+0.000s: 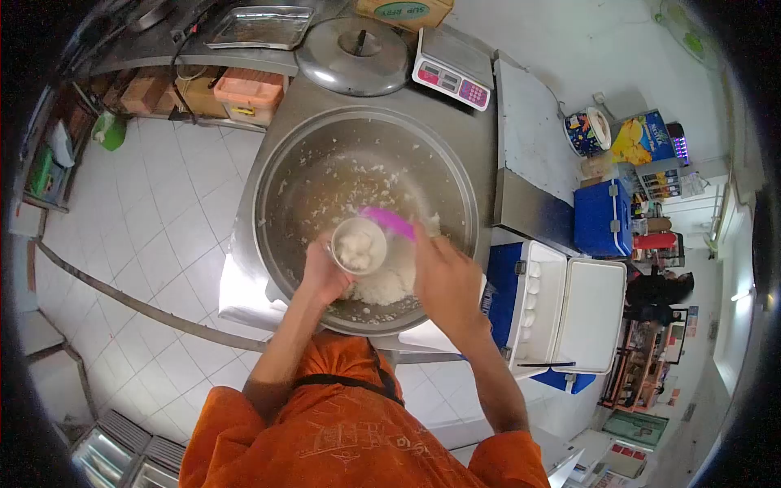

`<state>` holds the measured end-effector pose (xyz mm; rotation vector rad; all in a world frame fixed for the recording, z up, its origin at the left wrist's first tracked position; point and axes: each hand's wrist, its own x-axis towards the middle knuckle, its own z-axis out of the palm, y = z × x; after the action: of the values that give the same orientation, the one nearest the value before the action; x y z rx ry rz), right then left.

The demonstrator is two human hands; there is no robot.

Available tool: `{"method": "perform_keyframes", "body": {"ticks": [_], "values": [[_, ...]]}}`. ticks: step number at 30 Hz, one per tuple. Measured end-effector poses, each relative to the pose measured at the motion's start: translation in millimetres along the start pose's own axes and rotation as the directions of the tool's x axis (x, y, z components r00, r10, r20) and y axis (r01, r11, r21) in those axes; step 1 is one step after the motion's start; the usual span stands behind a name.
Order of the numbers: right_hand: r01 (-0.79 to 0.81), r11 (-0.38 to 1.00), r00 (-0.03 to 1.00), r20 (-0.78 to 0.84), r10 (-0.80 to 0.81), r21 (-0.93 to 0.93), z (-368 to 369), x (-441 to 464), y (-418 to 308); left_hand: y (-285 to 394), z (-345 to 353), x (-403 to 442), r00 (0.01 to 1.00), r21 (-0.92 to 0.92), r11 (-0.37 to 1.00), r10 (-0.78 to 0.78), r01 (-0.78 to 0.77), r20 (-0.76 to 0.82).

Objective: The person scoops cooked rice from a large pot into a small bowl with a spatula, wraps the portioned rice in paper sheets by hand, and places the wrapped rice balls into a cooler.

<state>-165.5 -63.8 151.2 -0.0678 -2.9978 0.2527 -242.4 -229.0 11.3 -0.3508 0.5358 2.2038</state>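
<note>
Purple spoon [389, 221], gripped by the right hand's [443, 276] closed fingers, meets the cup [359, 246] at one o'clock; the left hand's [325, 272] fingers clasp the cup, over the pot's [366, 146] six o'clock side.

The apron strap [346, 381] is black across an orange shirt [350, 439], the scoop [392, 221] purple, the cup [359, 246] white, the rice [382, 285] white, the pot [268, 252] silvery gray, the open cooler [506, 293] blue outside and white inside, and the floor [150, 236] white-tiled with thin gray grid lines.
</note>
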Motion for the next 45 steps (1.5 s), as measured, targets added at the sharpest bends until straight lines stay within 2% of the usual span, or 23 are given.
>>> {"method": "perform_keyframes", "body": {"ticks": [2,3,5,6,8,9,10,11,12,13,15,16,19,22,25,31,35,37,40,43,45], "values": [[-0.024,0.997,0.993,0.115,0.016,0.069,17.1,-5.6,8.0,0.6,0.3,2.3,0.999,-0.072,0.997,0.041,-0.04,0.01],[-0.037,0.994,0.984,0.179,0.019,0.102,20.6,-7.3,8.1,0.0,3.3,2.7,0.997,-0.009,0.998,0.061,-0.061,-0.051],[-0.055,0.994,0.957,0.278,0.08,-0.099,18.2,-7.9,-0.7,-3.3,3.1,-0.8,0.982,0.134,0.989,0.088,-0.066,-0.17],[-0.052,0.978,0.941,0.318,0.115,-0.2,16.9,-2.2,-3.4,-2.9,-3.6,-5.0,0.946,0.283,0.947,0.22,-0.148,-0.24],[-0.098,0.972,0.974,0.18,0.138,-0.213,27.4,4.7,14.3,5.1,-8.7,-25.5,0.804,0.616,0.73,0.539,-0.295,-0.253],[-0.124,0.969,0.984,0.101,0.149,-0.216,39.2,9.1,28.2,10.6,-11.7,-33.6,0.706,0.759,0.565,0.678,-0.324,-0.203],[-0.055,0.989,0.984,0.158,0.077,-0.136,64.9,9.6,48.4,12.2,-18.5,-41.4,0.62,0.816,0.43,0.776,-0.386,-0.116],[0.0,0.991,0.982,0.187,0.026,-0.137,94.1,11.7,63.8,11.8,-25.4,-50.8,0.525,0.858,0.283,0.851,-0.429,-0.019],[0.055,0.989,0.976,0.218,-0.025,-0.135,124.5,14.7,75.8,10.4,-29.6,-57.7,0.423,0.882,0.129,0.902,-0.453,0.085],[0.111,0.985,0.966,0.248,-0.076,-0.13,150.2,17.4,83.3,6.8,-34.0,-59.3,0.372,0.814,0.154,0.925,-0.561,0.082],[0.09,0.979,0.986,0.155,-0.062,-0.184,193.8,26.2,90.4,-2.8,-44.1,-55.4,0.268,0.639,0.175,0.962,-0.749,0.051],[0.08,0.975,0.992,0.108,-0.059,-0.208,200.4,28.8,86.0,-5.1,-46.0,-53.8,0.248,0.628,0.17,0.968,-0.759,0.038],[0.047,0.957,0.957,0.287,0.039,-0.287,176.5,16.4,82.2,-8.7,-45.0,-55.8,0.173,0.698,0.064,0.981,-0.713,0.087],[0.076,0.957,0.929,0.368,0.033,-0.279,144.4,-18.2,78.3,-11.8,-49.4,-51.9,0.147,0.621,0.072,0.987,-0.78,0.07],[0.302,0.948,0.828,0.52,-0.207,-0.104,142.9,-37.1,73.3,-11.8,-49.6,-50.5,0.138,0.643,0.062,0.988,-0.763,0.068],[0.291,0.956,0.592,0.791,-0.154,-0.031,145.1,6.4,69.4,-8.4,-47.1,-50.5,0.153,0.698,0.061,0.986,-0.714,0.071],[0.258,0.965,0.583,0.803,-0.122,-0.041,148.6,2.1,62.6,-5.2,-46.1,-51.6,0.108,0.738,0.01,0.99,-0.675,0.086],[0.198,0.98,0.596,0.796,-0.107,-0.016,149.9,-0.8,62.0,-2.4,-45.0,-55.4,0.128,0.758,0.021,0.988,-0.652,0.082],[0.182,0.983,0.532,0.84,-0.106,0.009,140.8,1.8,59.2,3.7,-42.3,-53.9,0.142,0.789,0.017,0.986,-0.614,0.089],[0.112,0.994,0.548,0.834,-0.068,0.007,158.7,-15.0,62.1,6.6,-38.4,-59.0,0.137,0.821,0.013,0.987,-0.57,0.08],[0.041,0.994,0.562,0.821,-0.104,0.098,152.3,-23.1,64.1,10.9,-35.7,-60.4,0.132,0.838,0.0,0.987,-0.546,0.086]]}}
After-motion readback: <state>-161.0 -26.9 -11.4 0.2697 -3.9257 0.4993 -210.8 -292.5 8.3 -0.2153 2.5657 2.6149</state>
